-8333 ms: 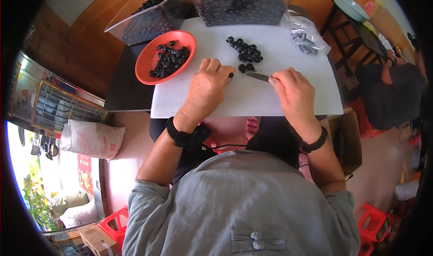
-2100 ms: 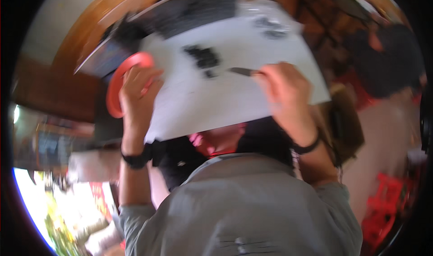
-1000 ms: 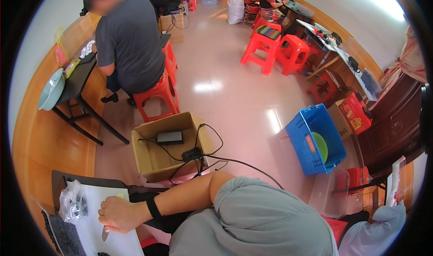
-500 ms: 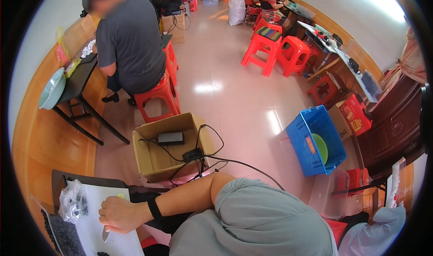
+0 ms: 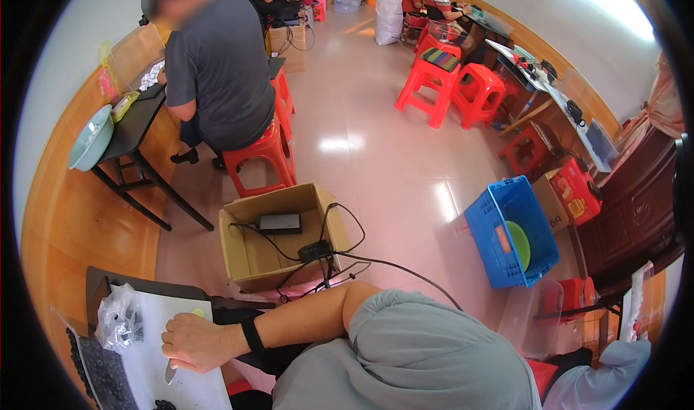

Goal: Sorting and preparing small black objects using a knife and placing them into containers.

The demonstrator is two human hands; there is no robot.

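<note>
Knife (image 5: 170, 374) held in the right hand (image 5: 194, 343) over the white board (image 5: 199, 392).
It is judged light, stiff and sharp, best taken by the handle, which is hidden by the curled fingers; the left hand is out of view, its state untold. The board is crowded by a crumpled clear bag (image 5: 119, 320) and dark round pieces (image 5: 165, 405), and flanked by a filled bin (image 5: 105, 374).
</note>
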